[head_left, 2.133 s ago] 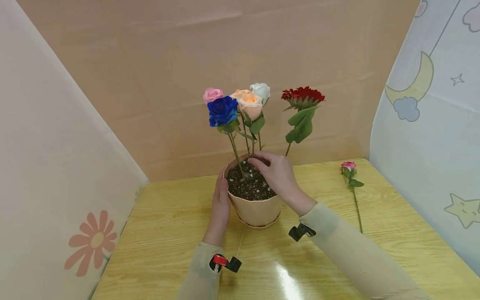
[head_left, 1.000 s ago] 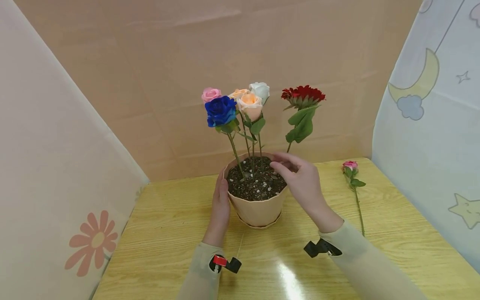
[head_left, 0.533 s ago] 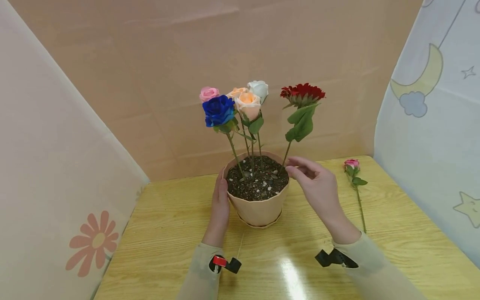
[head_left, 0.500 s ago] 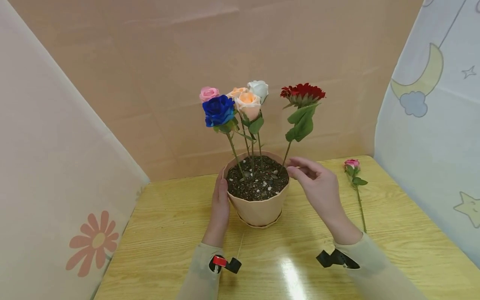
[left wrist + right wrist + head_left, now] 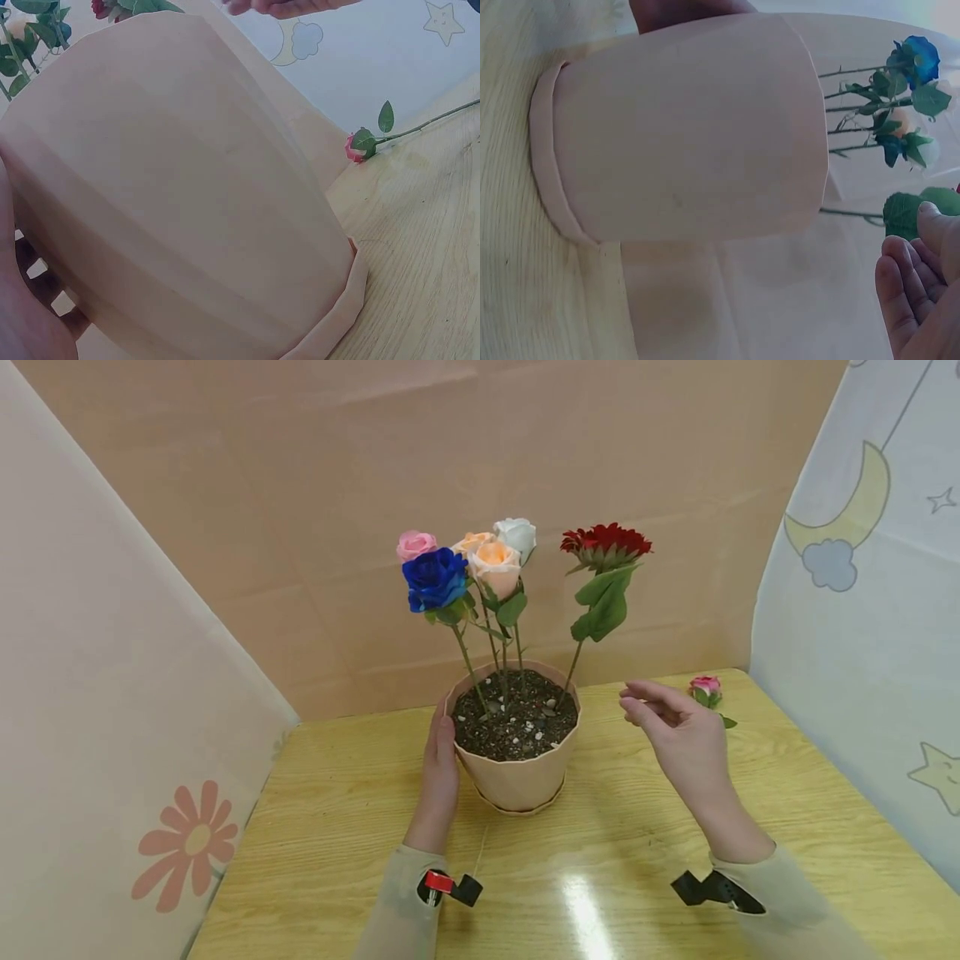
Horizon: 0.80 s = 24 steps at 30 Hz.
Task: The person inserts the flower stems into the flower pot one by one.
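Observation:
In the head view a peach flowerpot filled with dark soil stands mid-table on its saucer. My left hand holds its left side, thumb toward me and fingers round the wall, partly hidden. Rising from the soil are a blue rose, a pink rose, two peach roses, a white rose and, at the right, a red flower with big leaves. Right of the pot, my right hand hovers with loosely bent fingers, holding nothing.
A deep-pink rose lies on the table's right side; in the head view my right hand and arm hide most of its stem. Cloth backdrops stand behind and beside the wooden table. Each forearm wears a small black camera mount.
My right hand has drawn back from the soil among the stems, past the red flower's stem, to the right of the pot. The left hand stays on the pot.

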### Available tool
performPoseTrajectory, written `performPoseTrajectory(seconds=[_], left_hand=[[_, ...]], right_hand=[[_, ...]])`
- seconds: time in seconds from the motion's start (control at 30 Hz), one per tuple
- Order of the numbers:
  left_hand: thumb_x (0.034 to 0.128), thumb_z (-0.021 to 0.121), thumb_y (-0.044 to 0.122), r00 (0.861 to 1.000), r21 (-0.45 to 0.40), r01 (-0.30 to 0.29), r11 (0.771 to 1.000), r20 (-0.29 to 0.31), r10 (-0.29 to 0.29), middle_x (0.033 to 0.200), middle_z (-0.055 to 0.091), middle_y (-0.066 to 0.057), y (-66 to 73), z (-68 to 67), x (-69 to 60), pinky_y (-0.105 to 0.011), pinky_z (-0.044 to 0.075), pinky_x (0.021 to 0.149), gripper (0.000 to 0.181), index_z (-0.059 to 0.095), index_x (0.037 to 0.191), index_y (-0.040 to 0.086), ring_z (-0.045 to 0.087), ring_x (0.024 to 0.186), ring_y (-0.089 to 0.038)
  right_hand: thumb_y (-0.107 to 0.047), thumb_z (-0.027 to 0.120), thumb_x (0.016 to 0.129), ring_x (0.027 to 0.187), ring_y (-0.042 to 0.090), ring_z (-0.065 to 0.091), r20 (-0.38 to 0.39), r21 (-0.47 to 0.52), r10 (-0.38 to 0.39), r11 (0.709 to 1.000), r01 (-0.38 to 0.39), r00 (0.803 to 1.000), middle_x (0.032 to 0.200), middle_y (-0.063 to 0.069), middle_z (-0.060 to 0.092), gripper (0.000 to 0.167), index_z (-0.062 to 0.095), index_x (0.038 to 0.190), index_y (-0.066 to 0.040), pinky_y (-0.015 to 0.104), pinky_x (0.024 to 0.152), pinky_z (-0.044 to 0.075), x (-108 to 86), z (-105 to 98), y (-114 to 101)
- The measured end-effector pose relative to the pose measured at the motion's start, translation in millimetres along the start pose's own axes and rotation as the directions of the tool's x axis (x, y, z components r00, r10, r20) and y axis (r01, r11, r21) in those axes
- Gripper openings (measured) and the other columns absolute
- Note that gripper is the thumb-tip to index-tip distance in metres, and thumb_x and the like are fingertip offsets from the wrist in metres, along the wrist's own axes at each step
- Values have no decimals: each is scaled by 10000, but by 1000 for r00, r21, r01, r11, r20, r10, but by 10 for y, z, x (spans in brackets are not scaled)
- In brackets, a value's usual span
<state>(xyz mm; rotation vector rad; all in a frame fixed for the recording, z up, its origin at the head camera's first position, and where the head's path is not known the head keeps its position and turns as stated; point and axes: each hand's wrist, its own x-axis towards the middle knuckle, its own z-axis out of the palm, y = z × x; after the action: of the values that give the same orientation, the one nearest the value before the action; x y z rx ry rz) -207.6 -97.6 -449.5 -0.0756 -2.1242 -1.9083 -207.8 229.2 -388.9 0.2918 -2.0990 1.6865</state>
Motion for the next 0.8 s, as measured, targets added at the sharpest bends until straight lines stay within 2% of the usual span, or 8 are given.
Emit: performPoseTrajectory(seconds=[0.2,0.33,0.57,0.7,0.8], left_hand=[[1196,299,579,1000,-5,15,1000,2,-15,1820,207,-23,8,-8,-5,-625,146,1325,668,229,1782,266,158,1678,-307],[1182,308,620,999,-12,40,999,3,-40,1822,191,-7,7,-11,-19,-622,142,1326,690,214,1783,294,157,1678,-299],[1183,310,617,1000,-25,30,999,10,-30,1821,197,9,-14,-18,-14,-621,140,1327,676,223,1780,312,165,1677,-297],[1183,308,619,1000,-29,28,999,13,-28,1819,199,14,-5,-15,-15,-623,140,1326,670,226,1778,321,165,1677,-293],[1179,315,625,999,-25,38,999,12,-38,1819,198,10,14,-9,-21,-624,148,1324,674,228,1777,326,176,1673,-298]], right_hand=[[-224,813,1046,891,53,774,-13,-87,22,996,-23,1000,1121,-150,795,327,802,1339,-79,127,819,575,-3,-210,105],[-247,809,1049,883,-14,756,-12,-165,19,986,-21,1000,1126,-178,789,344,796,1354,-89,103,808,557,-16,-362,237],[-279,800,1057,849,-90,729,-27,-249,59,967,-64,998,1055,-270,753,401,769,1393,-63,81,746,536,-44,-613,465],[-334,790,1061,844,-109,717,-38,-289,85,953,-93,996,1038,-234,776,428,770,1385,-55,85,726,531,-45,-740,576],[-371,780,1063,843,-127,698,-38,-322,107,940,-113,994,1016,-213,784,455,765,1391,-55,121,663,518,-44,-834,658]])
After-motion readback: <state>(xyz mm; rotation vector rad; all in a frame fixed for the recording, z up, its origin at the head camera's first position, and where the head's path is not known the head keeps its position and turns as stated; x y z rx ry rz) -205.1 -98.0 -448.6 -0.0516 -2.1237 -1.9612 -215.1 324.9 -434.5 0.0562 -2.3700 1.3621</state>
